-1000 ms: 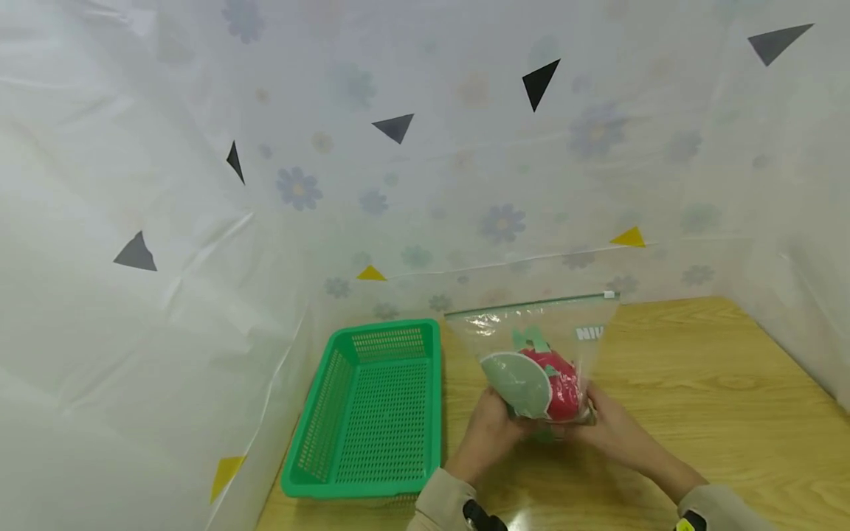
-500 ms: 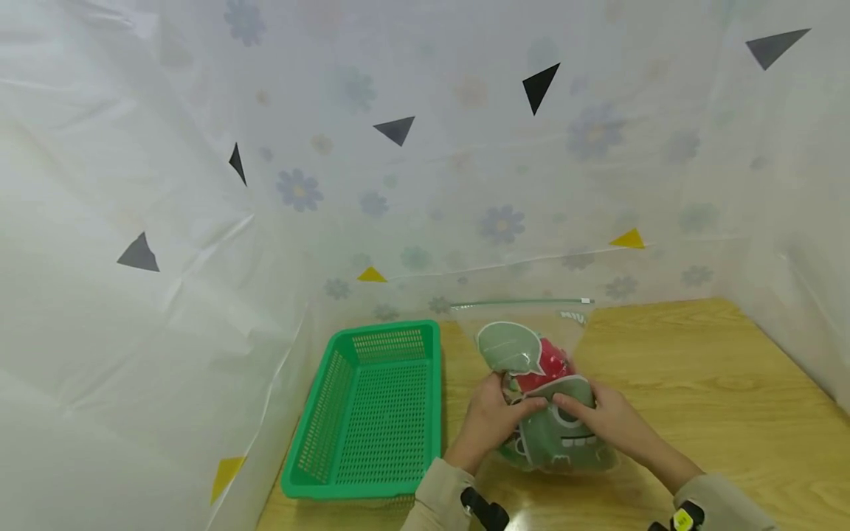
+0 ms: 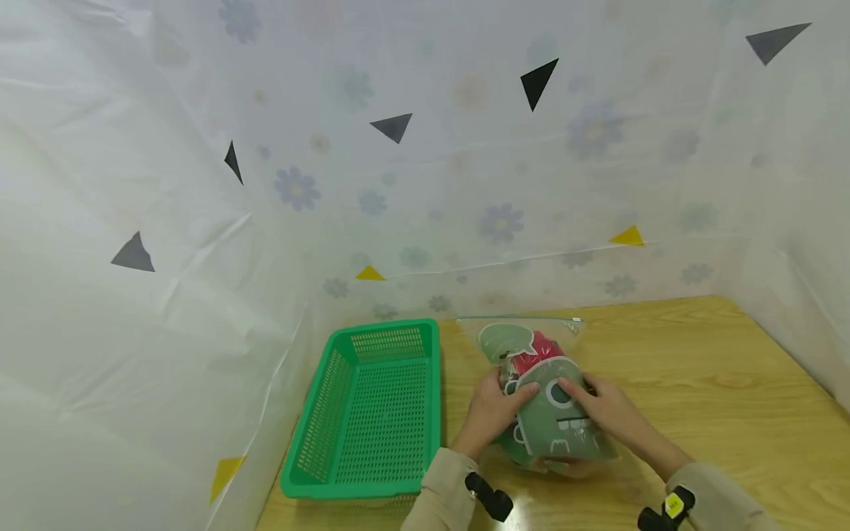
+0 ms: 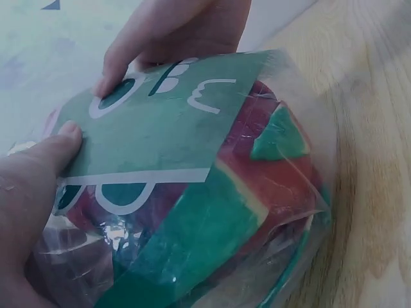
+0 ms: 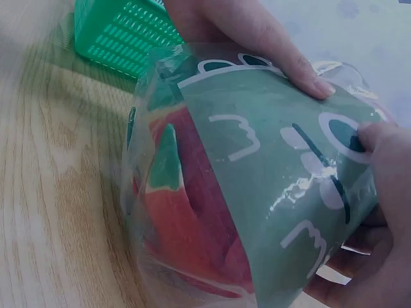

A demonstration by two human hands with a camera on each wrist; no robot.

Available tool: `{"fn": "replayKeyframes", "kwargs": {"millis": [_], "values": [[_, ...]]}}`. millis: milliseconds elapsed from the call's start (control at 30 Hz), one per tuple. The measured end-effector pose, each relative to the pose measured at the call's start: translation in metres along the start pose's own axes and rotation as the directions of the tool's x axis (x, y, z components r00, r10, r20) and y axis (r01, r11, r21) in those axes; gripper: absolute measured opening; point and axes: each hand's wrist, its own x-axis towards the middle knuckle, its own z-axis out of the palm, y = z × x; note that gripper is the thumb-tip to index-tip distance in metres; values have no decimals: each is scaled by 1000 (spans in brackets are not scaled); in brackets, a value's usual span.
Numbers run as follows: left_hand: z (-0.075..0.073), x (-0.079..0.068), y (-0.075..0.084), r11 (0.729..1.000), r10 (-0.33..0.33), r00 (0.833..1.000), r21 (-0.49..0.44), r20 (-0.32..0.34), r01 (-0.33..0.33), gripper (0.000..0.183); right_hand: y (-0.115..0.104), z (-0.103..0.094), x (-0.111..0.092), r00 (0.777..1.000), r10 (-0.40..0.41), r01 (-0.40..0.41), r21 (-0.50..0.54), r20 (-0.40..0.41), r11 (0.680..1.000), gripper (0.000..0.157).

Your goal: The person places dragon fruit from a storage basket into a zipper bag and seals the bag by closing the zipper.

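Note:
A clear slider zip bag (image 3: 551,435) with a green cartoon-face print lies tilted back close over the table, its zip edge pointing away. Inside it are red pieces (image 5: 192,224) edged in cream and green, like fruit slices. My left hand (image 3: 490,414) grips the bag's left side, thumb on the print. On the opposite side my right hand (image 3: 614,414) holds it, thumb by the printed eye and fingers partly hidden beneath. Both thumbs press on the print in the left wrist view, where the bag's bottom (image 4: 289,186) bulges with its contents.
A green plastic basket (image 3: 434,413) with slotted walls stands just left of my left hand. The wood-grain table (image 3: 717,398) extends to the right. White patterned sheeting (image 3: 425,184) rises behind and on the left.
The bag has tipped back and come down, turning its cartoon print upward and its zip edge away. Both hands have shifted from under it to its sides, thumbs now on top.

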Motion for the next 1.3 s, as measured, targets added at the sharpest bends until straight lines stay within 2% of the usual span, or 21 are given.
{"fn": "replayKeyframes", "kwargs": {"millis": [233,333,400,467,533,633,667,733,800,1000,1167,1300], "values": [[3,4,-11,999,7,999,35,39,-8,63,2,5,-3,997,-76,76,25,-6,997,62],[5,2,-21,996,-20,997,87,76,13,61,3,8,-5,994,-106,106,20,-14,994,69],[6,0,-27,991,-62,994,128,95,50,62,3,10,-6,992,-121,122,23,-34,992,76],[7,-2,-31,984,-84,991,165,102,66,61,2,11,-6,981,-176,179,22,-81,984,75],[7,-5,-32,979,-105,991,185,87,88,61,2,14,-6,952,-271,272,-11,-146,962,71],[9,-7,-30,972,-106,993,216,47,94,62,1,19,-4,868,-446,425,-138,-219,894,66],[10,-8,-29,967,-107,994,235,31,97,63,1,21,-4,844,-487,453,-187,-225,872,65],[11,-9,-27,953,-108,994,284,-3,105,65,0,24,-3,817,-532,478,-256,-221,840,65],[12,-9,-25,935,-111,993,336,-31,115,67,0,26,-4,821,-531,467,-286,-210,836,65],[15,-7,-25,892,-122,990,430,-73,141,70,-1,26,-2,871,-445,380,-288,-208,879,61],[16,-6,-22,870,-149,987,467,-62,160,72,9,29,1,910,-367,305,-291,-192,907,58],[15,-8,-20,868,-172,984,467,-35,169,76,16,35,3,919,-347,289,-281,-184,915,60]]}}
